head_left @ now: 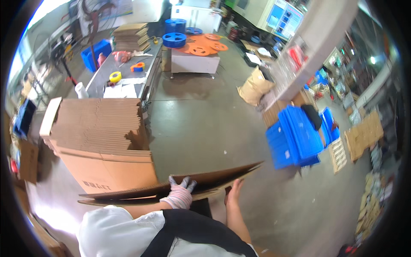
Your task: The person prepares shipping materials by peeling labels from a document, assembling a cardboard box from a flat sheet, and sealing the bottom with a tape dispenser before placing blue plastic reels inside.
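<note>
A flat, folded cardboard carton (218,174) stretches in front of my body, its two layers parted along the near edge. My left hand (177,195), in a pale striped glove with grey fingertips, grips the near layer near its middle, fingers reaching over the edge into the gap. My right hand (232,193), which looks bare, holds the near edge towards the right end; its fingertips are partly hidden by the board. Just beyond the carton's left part stands a tight row of upright flattened cartons (96,122).
A grey worktable (98,77) holds yellow tape (115,77), an orange-and-blue tape dispenser (138,67), papers and stacked cardboard (130,36). Blue and orange reels (199,45) rest on a white cabinet (195,63). Blue plastic crates (295,135) and a brown sack (256,85) stand near a pillar (317,43).
</note>
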Tool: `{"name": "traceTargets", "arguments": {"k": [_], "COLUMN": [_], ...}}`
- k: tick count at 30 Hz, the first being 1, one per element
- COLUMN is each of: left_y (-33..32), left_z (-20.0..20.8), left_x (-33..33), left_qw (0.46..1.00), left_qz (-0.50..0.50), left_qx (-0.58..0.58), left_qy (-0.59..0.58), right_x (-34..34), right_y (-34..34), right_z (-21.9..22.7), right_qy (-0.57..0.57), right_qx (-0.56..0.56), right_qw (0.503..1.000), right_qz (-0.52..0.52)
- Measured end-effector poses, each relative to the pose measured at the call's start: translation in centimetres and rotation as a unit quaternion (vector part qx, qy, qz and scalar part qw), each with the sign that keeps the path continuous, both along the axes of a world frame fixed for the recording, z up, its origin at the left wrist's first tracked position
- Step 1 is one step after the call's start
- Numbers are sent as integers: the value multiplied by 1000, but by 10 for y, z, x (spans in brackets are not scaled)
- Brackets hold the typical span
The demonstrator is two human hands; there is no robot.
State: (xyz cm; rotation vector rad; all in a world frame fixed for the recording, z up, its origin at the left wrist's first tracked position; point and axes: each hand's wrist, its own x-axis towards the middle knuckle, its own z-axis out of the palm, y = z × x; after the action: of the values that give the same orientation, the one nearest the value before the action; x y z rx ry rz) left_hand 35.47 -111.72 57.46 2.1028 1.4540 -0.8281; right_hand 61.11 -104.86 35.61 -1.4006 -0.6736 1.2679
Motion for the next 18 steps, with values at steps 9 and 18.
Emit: {"name": "traceTargets", "arguments": {"k": [9,18], "left_y": [209,350], "left_z": [14,-4], "left_x": [0,-5], "left_qw": [983,917], "left_qz": [174,399], "left_qx": [-46,-13], "left_qy": [-22,-16], "right_x": [-29,-110], "right_y": [290,498], "right_z": [35,8], "right_qy": [8,46], "right_qx": [-132,-209], "right_qw": [973,883], "right_qz": [187,418]}}
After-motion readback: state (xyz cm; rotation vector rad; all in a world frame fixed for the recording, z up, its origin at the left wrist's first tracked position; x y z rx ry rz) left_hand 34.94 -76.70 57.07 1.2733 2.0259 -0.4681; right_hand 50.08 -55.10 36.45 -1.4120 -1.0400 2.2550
